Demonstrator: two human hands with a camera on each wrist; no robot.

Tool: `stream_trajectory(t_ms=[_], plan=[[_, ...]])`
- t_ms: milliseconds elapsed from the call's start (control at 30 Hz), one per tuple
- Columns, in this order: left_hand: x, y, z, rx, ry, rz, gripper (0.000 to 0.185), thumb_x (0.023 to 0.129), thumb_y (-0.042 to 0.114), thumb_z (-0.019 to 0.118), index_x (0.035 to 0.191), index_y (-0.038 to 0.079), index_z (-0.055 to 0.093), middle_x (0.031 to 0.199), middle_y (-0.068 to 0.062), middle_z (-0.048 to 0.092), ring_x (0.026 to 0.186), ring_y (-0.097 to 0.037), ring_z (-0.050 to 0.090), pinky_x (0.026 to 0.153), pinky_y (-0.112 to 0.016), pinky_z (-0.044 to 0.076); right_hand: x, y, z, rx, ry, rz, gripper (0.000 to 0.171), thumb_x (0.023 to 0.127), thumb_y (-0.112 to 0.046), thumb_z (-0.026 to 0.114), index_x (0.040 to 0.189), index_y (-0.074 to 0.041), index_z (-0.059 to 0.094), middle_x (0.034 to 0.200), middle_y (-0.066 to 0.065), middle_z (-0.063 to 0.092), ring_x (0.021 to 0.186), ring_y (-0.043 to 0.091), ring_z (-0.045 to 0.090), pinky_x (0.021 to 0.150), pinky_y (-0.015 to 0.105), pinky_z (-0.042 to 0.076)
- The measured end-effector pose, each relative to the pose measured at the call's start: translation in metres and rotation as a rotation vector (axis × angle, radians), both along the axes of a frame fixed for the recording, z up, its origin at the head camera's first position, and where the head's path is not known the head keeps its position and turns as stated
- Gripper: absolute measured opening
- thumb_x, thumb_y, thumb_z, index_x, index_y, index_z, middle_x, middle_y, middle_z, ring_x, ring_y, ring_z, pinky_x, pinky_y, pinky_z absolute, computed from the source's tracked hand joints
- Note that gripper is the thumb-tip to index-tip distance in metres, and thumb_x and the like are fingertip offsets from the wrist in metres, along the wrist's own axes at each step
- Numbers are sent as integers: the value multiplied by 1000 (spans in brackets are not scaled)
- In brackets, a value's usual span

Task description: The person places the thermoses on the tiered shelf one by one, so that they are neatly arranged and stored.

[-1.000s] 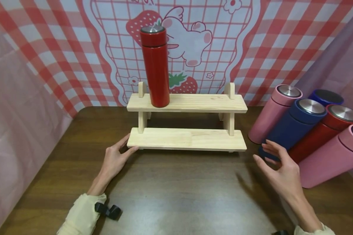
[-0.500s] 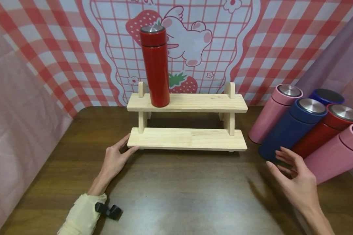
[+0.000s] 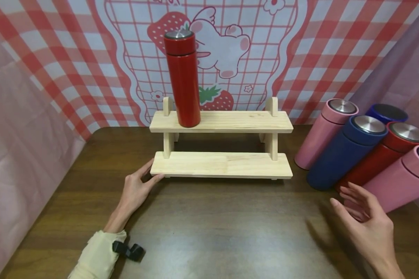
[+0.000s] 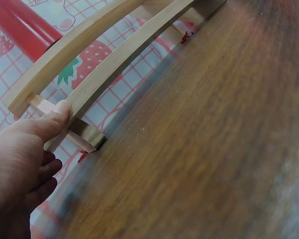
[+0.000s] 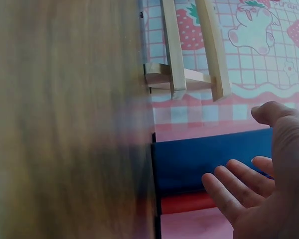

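The person's left hand [image 3: 134,192] pinches the left end of the two-tier wooden rack's lower shelf [image 3: 213,163]; a red flask [image 3: 184,87] stands on the upper shelf [image 3: 241,121]. The right hand [image 3: 371,223], fingers loosely bent around nothing, hovers by the nearest pink flask [image 3: 396,184]. Choosing a flask seems in hand; grasping calls for closing thumb and fingers around its body.

Left sleeve [image 3: 96,254]: pale cream-yellow fabric, plain, creased and loosely gathered, ending near the wrist in an uneven, puckered edge. A black device [image 3: 137,252] sits at the right side of this cuff: compact, angular, two blocky portions joined by a narrower middle; any markings too small to read. Left grip [image 3: 135,190] and right grip [image 3: 373,228]: bare, slender-fingered; right wrist likewise bare where visible.
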State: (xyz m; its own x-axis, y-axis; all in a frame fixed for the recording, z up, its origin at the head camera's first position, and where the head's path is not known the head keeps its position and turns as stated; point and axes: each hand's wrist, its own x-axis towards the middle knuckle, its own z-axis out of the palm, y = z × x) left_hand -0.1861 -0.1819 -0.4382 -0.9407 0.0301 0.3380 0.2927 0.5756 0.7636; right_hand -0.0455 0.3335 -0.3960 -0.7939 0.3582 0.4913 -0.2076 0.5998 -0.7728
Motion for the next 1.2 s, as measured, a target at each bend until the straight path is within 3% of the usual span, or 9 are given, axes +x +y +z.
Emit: stream_trajectory(t_ms=[400, 700, 967, 1200], plan=[[0, 0, 1, -3, -9, -1, 63, 95, 26, 80, 148, 0, 56, 137, -22, 62, 129, -36, 58, 105, -56, 45, 16, 6, 2, -20, -16, -64, 59, 83, 19, 74, 138, 4, 61, 117, -6, 73, 99, 1, 70, 81, 9, 50], [0, 0, 0, 1, -3, 2, 65, 94, 25, 81, 148, 0, 55, 137, -22, 62, 129, -36, 58, 104, -56, 46, 27, 13, 1, -31, 14, -172, 58, 84, 17, 75, 139, 0, 62, 116, -13, 72, 100, 0, 68, 76, 6, 49], [0, 0, 0, 2, 2, 4, 65, 92, 22, 82, 147, -1, 56, 137, -23, 61, 129, -36, 58, 104, -56, 46, 32, 21, -2, -24, 72, -212, 55, 87, 17, 71, 139, 3, 61, 117, -15, 70, 102, -1, 67, 77, 6, 48], [0, 0, 0, 2, -3, 4, 65, 93, 23, 82, 148, 1, 56, 137, -22, 61, 129, -36, 58, 105, -55, 46, 30, 32, -9, -87, 100, -306, 49, 89, 10, 72, 135, -6, 64, 109, -23, 66, 99, -4, 64, 77, 4, 46]])
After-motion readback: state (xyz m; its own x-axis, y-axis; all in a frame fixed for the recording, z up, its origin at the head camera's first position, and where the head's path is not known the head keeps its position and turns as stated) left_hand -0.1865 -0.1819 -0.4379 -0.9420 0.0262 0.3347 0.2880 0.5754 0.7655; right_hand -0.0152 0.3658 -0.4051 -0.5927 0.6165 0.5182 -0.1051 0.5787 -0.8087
